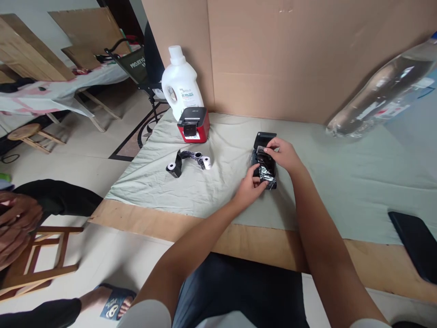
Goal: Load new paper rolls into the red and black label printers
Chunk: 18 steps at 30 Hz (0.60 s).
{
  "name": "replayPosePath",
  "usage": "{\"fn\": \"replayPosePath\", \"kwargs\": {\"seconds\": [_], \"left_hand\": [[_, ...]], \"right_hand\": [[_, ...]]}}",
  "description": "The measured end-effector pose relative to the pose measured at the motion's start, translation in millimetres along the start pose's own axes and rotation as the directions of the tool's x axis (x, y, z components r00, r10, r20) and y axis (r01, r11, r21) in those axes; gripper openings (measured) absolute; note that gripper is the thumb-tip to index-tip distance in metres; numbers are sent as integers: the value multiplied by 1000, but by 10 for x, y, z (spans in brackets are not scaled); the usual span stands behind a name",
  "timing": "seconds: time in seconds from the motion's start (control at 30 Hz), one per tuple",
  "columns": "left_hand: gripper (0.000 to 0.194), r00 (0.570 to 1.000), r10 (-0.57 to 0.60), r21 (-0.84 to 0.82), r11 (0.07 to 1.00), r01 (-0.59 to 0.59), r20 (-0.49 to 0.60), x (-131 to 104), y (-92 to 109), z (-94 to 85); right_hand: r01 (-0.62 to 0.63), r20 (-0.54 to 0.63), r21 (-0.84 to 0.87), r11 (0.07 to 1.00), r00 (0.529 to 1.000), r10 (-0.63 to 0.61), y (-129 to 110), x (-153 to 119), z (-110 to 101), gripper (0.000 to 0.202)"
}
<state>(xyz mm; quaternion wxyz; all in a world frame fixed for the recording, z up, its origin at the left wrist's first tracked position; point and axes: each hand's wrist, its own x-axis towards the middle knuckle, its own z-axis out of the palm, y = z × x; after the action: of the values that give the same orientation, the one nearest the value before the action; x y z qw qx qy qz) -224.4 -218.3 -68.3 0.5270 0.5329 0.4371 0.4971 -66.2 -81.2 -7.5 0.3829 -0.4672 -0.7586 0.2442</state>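
Both hands are at a small black device with its lid raised, lying on the cloth; it looks like a portable printer. A glossy black film strip lies over the device's body. My right hand pinches the film's upper end between thumb and fingers. My left hand is closed around the lower left side, its fingertips pressing the film's lower part against the device. To the left lie rolls with white cores, joined by a twisted black strip. A red and black printer with black film at its front stands behind them.
A white detergent bottle stands behind the red printer against a cardboard wall. A large plastic bottle leans at the right. A black phone-like slab lies at the right front edge. Another person's hands are at far left.
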Motion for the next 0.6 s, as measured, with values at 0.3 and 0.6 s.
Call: {"fn": "replayPosePath", "kwargs": {"seconds": [0.3, 0.6], "left_hand": [[69, 999, -42, 54, 998, 42, -1, 12, -26, 13], [61, 997, -81, 15, 997, 80, 8, 7, 77, 24]], "right_hand": [[72, 49, -77, 994, 996, -69, 87, 13, -3, 17], [119, 158, -285, 951, 984, -76, 210, 20, 80, 14]]}}
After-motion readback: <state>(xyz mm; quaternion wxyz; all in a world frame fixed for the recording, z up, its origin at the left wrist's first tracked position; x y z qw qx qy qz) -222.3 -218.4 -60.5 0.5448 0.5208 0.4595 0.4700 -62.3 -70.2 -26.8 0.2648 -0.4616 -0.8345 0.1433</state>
